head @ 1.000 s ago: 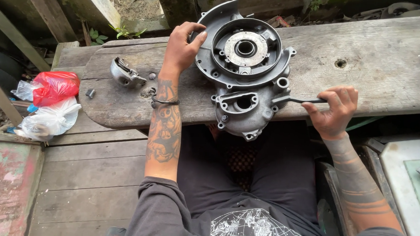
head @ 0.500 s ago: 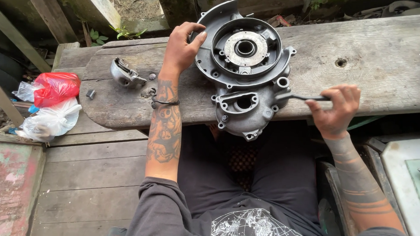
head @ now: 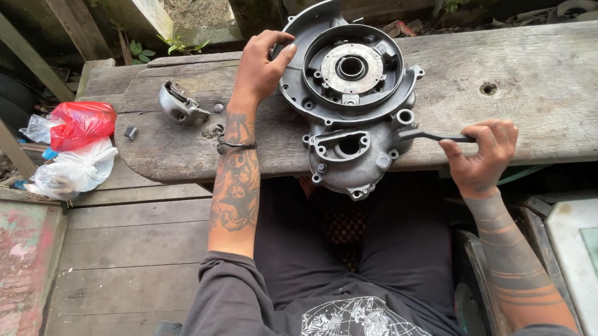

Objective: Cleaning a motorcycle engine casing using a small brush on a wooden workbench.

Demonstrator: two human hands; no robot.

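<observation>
A grey metal engine casing point(head: 351, 110) with a round recessed housing lies on a weathered wooden plank point(head: 554, 84), its lower end hanging over the plank's near edge above my lap. My left hand point(head: 263, 64) grips the casing's upper left rim. My right hand point(head: 482, 154) is closed around the handle of a dark wrench point(head: 427, 135), whose head sits on a fastener at the casing's right side.
A small metal part point(head: 179, 104) and loose bolts point(head: 131, 133) lie on the plank's left end. Red and white plastic bags point(head: 74, 147) sit on the wooden floor at left. A pale metal box point(head: 581, 244) stands at right. Wooden posts rise behind.
My right hand has swung the wrench handle slightly right and up. The left hand and casing stay put.
</observation>
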